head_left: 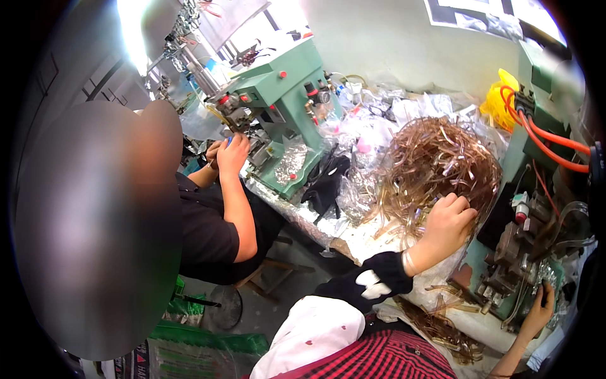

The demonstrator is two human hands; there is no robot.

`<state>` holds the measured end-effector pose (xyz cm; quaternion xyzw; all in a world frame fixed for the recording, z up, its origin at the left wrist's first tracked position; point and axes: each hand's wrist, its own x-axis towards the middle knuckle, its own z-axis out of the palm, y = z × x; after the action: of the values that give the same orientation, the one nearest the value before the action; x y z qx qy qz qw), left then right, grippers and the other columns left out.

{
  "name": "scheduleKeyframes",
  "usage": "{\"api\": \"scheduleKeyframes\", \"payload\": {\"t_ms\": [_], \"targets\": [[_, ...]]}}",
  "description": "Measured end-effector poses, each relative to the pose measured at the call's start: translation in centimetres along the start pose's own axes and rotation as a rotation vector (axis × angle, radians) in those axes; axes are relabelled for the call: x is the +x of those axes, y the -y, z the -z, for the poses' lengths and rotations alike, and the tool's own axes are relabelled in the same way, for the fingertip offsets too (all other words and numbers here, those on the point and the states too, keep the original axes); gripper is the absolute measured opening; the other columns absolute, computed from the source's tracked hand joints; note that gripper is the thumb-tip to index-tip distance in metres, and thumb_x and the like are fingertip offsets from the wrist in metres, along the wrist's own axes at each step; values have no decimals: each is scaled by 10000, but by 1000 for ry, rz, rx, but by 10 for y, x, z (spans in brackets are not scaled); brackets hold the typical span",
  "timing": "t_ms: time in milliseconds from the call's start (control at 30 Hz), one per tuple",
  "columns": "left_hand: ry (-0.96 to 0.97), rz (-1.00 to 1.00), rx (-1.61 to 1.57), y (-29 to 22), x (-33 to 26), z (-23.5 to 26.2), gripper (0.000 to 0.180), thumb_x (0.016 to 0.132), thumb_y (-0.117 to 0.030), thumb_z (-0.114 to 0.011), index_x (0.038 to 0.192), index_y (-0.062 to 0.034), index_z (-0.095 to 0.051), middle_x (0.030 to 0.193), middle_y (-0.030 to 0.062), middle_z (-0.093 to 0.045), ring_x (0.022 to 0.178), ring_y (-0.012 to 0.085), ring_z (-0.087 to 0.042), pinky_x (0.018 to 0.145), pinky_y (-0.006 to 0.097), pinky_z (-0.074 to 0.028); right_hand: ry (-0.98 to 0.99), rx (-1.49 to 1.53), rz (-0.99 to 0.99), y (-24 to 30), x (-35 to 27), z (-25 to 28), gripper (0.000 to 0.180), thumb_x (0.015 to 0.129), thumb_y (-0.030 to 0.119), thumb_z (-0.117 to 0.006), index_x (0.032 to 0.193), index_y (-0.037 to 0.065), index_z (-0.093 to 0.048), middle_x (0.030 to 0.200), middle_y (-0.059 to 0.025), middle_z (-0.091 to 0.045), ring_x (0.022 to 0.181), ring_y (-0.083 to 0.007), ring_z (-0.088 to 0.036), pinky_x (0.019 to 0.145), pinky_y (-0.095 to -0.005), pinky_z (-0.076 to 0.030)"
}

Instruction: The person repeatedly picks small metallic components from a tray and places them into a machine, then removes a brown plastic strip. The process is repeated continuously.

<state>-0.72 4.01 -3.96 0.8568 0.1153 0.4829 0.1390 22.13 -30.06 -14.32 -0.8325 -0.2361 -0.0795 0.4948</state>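
A tall heap of long, thin, translucent brown plastic strips lies on the bench before me. At the near edge of that heap is my left hand, its fingers curled in and pressed together. Whatever it may hold is hidden by the fingers. Far to the right, my right hand is up against the lower works of a green machine, with thumb and fingers drawn together beside a small dark part. I cannot make out what lies between them. More brown strips are gathered close to my body, below my left forearm.
To the left a co-worker sits with both hands at another green bench machine. Crumpled clear plastic bags and a black cloth lie between. Orange hoses and a yellow bag are at the far right.
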Motion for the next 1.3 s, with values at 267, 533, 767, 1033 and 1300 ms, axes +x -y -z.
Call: {"api": "scheduleKeyframes", "payload": {"t_ms": [267,533,767,1033,1300], "targets": [[191,-81,331,82,-29,-83,180,718,-123,-665,895,-108,-692,959,77,-590,932,263,-548,756,380,-442,-31,183,-67,-36,1,-11,274,1014,94,-599,1248,-43,-634,1217,-87,-668,1137,-169,-605,1030,-297,-437],[38,295,-135,44,-9,-26,512,837,-49,-691,1336,-147,-633,756,96,-655,667,270,-609,669,360,-514,-19,238,-138,27,-13,20,258,1027,99,-591,1251,-24,-631,1223,-65,-644,1149,-141,-580,1041,-283,-425],[206,662,-679,14,-38,-27,562,882,-36,-658,1427,-128,-555,781,63,-710,664,119,-635,691,283,-517,-11,139,-106,39,6,-12,331,1026,140,-584,1309,-29,-610,1308,-102,-633,1225,-182,-559,1089,-310,-384],[166,773,-876,-4,-36,-10,202,929,-99,-680,1099,9,-669,938,73,-728,807,159,-665,738,300,-515,6,307,-114,58,-2,-4,379,1050,143,-540,1399,-4,-541,1416,-121,-558,1285,-208,-520,1104,-325,-378],[94,841,-891,-8,-45,-34,174,977,-148,-677,1051,9,-681,926,37,-694,845,91,-623,759,248,-503,-72,579,-89,115,0,-38,384,997,66,-608,1367,-16,-550,1225,-96,-631,1126,-170,-584,1037,-299,-412]]}}
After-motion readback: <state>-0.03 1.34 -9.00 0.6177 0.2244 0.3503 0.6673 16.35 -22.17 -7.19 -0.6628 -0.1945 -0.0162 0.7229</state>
